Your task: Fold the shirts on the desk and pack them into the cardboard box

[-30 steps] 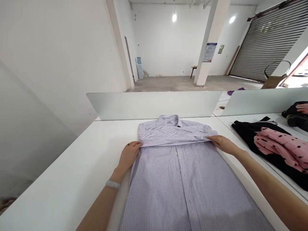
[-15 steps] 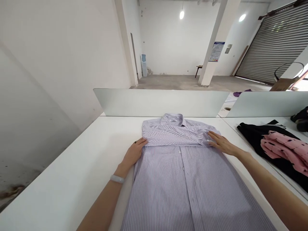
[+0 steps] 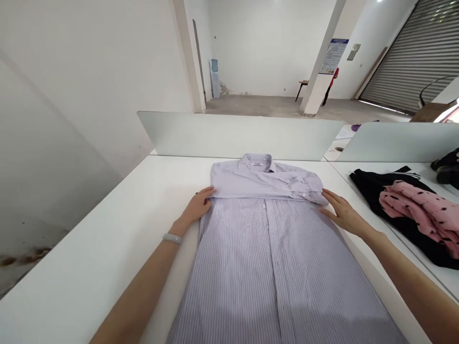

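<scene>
A purple-and-white striped button-up shirt [image 3: 240, 253] lies front up on the white table [image 3: 118, 239], its collar toward the divider. Its sleeves are folded across the chest in a flat band below the collar. At the left edge of this band, the fingertips of my left hand [image 3: 197, 205] touch the cloth, fingers stretched out; a pale bangle [image 3: 172, 238] circles that wrist. My right hand [image 3: 342, 212] rests at the band's right edge, fingers extended and thumb apart, fingertips against the cloth. The shirt's hem runs out of view at the bottom.
A frosted divider panel [image 3: 236, 136] stands along the table's far edge. To the right lie black clothing [image 3: 369, 186] and a pink spotted garment [image 3: 416, 205]. A wall [image 3: 71, 95] borders the left side. Farther back, a person in red [image 3: 334, 76] is partly hidden by a pillar [image 3: 317, 86].
My right hand has slid outward from on top of the folded sleeve to its right edge. My left hand stays at the left edge. The camera view has tilted down, and a person appears behind the pillar.
</scene>
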Demonstrator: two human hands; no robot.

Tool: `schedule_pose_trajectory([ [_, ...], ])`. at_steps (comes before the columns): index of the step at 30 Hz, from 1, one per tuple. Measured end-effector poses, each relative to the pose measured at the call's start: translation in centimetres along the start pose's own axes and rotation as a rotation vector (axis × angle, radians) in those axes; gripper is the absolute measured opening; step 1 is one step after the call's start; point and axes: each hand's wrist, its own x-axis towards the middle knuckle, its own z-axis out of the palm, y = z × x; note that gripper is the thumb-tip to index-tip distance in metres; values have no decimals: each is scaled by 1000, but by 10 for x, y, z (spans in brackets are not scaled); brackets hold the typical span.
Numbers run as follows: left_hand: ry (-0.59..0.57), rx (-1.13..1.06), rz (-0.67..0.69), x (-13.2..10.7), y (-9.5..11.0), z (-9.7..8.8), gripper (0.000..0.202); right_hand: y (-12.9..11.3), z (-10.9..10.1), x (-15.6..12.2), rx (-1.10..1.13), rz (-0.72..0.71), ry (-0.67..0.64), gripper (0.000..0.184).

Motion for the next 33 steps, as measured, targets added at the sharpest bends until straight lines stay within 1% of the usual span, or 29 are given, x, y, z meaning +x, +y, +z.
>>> schedule_pose_trajectory([
  [2, -7, -2, 1, -12, 7, -3, 55, -14, -13, -29, 58, -72, -47, 53],
  [4, -40, 12, 26, -32, 16, -6, 51, -28, -22, -59, 115, -96, -98, 44],
  [7, -96, 16, 63, -73, 32, -14, 46, -48, -28, -104, 189, -69, -135, 39],
  [10, -116, 10, 28, -121, 47, -25, 45, -66, -31, -151, 267, -9, -136, 34],
  [13, -139, -19, -51, -169, 62, -35, 46, -81, -34, -199, 345, 104, -53, 26],
  [16, -156, -66, -143, -214, 74, -39, 44, -93, -37, -246, 369, 268, 74, 20],
  [18, -136, -95, -190, -242, 83, -38, 41, -101, -35, -273, 336, 409, 177, 18],
  [20, -85, -118, -238, -269, 92, -35, 37, -109, -28, -296, 311, 563, 290, 17],
  [22, -18, -129, -317, -294, 102, -33, 34, -115, -15, -311, 373, 723, 404, 20],
  [24, 35, -142, -415, -316, 112, -30, 31, -119, 0, -319, 555, 871, 482, 28],
  [25, 55, -159, -464, -324, 116, -29, 29, -121, 8, -320, 676, 926, 499, 33],
  [27, 87, -227, -562, -336, 122, -28, 26, -122, 22, -318, 929, 984, 488, 42],
  [29, 101, -352, -672, -341, 124, -28, 30, -123, 32, -313, 1147, 995, 458, 40],
  [30, 108, -428, -727, -341, 124, -29, 35, -122, 35, -311, 1231, 1001, 442, 37],
  [33, 113, -609, -840, -335, 121, -33, 59, -120, 39, -310, 1364, 1044, 412, 29],
])
